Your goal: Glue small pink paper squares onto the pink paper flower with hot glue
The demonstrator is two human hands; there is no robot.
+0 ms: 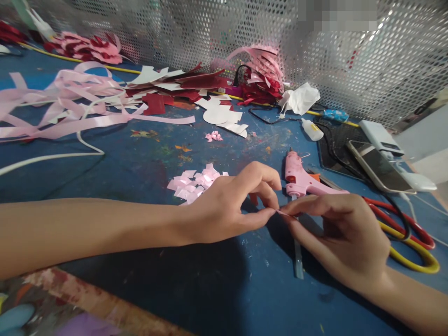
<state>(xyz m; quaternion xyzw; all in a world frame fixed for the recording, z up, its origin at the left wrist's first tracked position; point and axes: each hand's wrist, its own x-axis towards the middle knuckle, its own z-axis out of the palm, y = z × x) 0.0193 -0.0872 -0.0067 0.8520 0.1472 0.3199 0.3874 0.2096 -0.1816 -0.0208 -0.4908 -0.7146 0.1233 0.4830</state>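
My left hand (241, 200) pinches one end of a small pink ribbon piece (282, 213), its thumb and fingertips closed. At the other end of the same piece, my right hand (336, 228) grips it between thumb and finger. The two hands nearly touch above the blue table (196, 289). Behind my left wrist lies a pile of cut pink ribbon squares (192, 183), partly covered by the hand. A pink glue gun (297, 175) rests just beyond my right hand, with a clear glue stick (298, 261) passing beneath the fingers.
Pink ribbon strips (70, 98) and a white cable (45, 158) spread at left. Red and white scraps (175, 81) lie at the back. A small bottle (312, 129), phone (380, 165) and red-and-yellow scissors handles (416, 254) are at right. Perforated metal (210, 32) stands behind.
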